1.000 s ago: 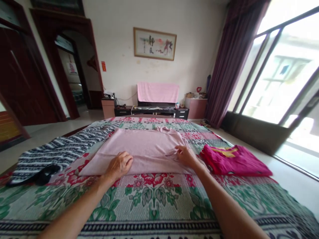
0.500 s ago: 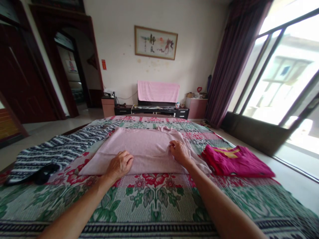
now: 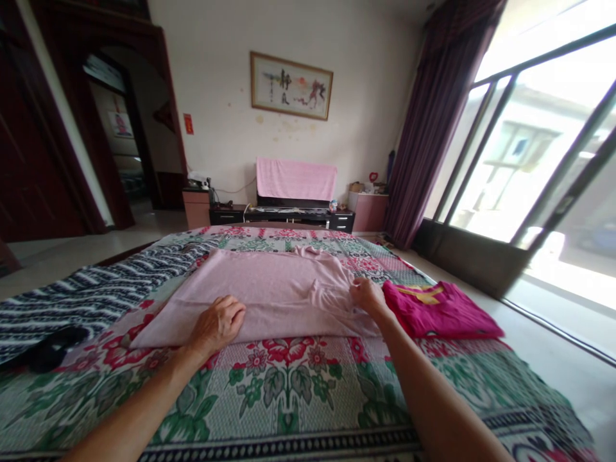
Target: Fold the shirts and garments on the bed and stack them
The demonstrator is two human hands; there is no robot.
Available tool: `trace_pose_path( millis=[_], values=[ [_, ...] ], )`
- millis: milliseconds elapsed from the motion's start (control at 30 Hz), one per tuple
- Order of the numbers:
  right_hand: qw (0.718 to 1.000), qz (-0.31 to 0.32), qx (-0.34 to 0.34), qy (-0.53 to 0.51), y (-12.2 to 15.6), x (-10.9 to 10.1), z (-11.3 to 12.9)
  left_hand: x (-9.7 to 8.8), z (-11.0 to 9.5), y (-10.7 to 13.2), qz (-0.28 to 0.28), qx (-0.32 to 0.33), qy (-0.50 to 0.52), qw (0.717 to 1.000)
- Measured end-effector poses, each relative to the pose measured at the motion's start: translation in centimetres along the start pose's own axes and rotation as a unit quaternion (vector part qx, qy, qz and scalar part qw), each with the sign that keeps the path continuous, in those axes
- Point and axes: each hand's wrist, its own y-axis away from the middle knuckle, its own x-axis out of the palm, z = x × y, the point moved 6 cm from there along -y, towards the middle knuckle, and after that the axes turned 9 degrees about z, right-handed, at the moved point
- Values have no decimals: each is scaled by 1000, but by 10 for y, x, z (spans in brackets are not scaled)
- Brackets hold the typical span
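Note:
A pale pink garment (image 3: 260, 289) lies spread flat across the middle of a bed with a floral cover (image 3: 289, 378). My left hand (image 3: 215, 323) rests on the garment's near edge, fingers curled down against the cloth. My right hand (image 3: 368, 296) is at the garment's right side, fingers pinched on a fold of the pink fabric, which bunches up there. A folded magenta garment (image 3: 440, 311) with a yellow print lies just right of my right hand.
A black-and-white striped cloth (image 3: 91, 295) and a dark item (image 3: 48, 346) lie on the bed's left. Beyond the bed stand a low TV cabinet with a pink towel (image 3: 296, 179), a doorway at left, and tall windows with purple curtains (image 3: 433, 122) at right.
My right hand slid left over the pink garment, then back right to its edge, gathering a fold. The left hand stayed pressed on the near edge. The view shifted slightly right.

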Motion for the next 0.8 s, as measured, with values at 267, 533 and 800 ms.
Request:
trace_pose_path(
  millis=[267,533,800],
  values=[
    [993,-40,-107,-36,-2,14,16,2,2,1,2,3,6,1000],
    [980,-137,-103,-98,-12,11,3,0,2,0,-9,1,20,1000],
    [995,-56,-44,-64,-11,1,-11,-1,-2,-11,21,-37,33,999]
  ],
)
